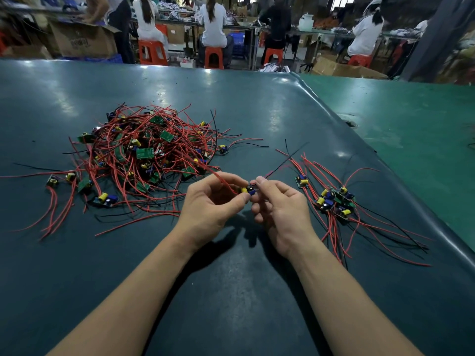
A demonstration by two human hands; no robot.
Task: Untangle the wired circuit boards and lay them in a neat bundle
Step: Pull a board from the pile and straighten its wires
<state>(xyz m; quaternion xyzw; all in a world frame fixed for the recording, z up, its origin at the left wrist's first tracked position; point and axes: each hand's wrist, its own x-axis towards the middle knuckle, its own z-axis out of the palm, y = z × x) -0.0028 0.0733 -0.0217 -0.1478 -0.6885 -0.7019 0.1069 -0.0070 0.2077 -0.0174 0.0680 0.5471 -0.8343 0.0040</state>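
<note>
With my left hand (214, 201) and right hand (279, 201) both pinching one small green wired circuit board (248, 190), I judge its red lead (205, 167), trailing into the tangled heap of boards and red wires (144, 152), may snag and drag that heap along.

Both bare forearms enter from the bottom edge and converge toward frame centre, wrists raised off the surface. Left hand (213, 201): palm turned inward toward the right, fingers curled, thumb and index fingertips closed in a pinch at the meeting point of the two hands. Right hand (280, 204): back of hand facing up and outward, index finger and thumb pinching at that same point, the remaining fingers loosely curled beneath; fingertips of the two hands nearly touching.
</note>
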